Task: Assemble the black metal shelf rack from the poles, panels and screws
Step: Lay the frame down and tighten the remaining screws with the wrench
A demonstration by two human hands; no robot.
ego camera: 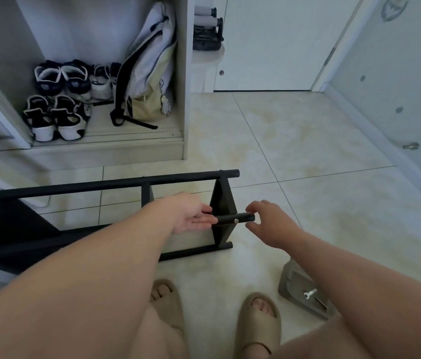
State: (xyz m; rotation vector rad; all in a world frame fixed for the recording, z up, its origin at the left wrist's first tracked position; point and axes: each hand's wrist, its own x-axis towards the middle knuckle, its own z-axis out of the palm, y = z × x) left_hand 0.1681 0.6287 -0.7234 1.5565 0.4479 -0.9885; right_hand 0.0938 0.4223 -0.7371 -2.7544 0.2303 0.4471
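Left hand (194,216) grips the near pole (240,218), thumb over & fingers under. Right hand (269,221) pinches the pole's end btwn thumb & forefinger, w/ a silver screw (235,221) showing just left of it. The black metal shelf rack (113,183) lies on its side, centre-left of frame, on a cream tiled floor (307,141), its panels (223,200) standing edge-on. Lower right: small wrench (310,294) in a grey tray (288,281), beside beige slides (258,322). Upper left: open closet (185,73) w/ sneakers (56,117) & a backpack (150,73). Top, right of centre: white door (276,42).
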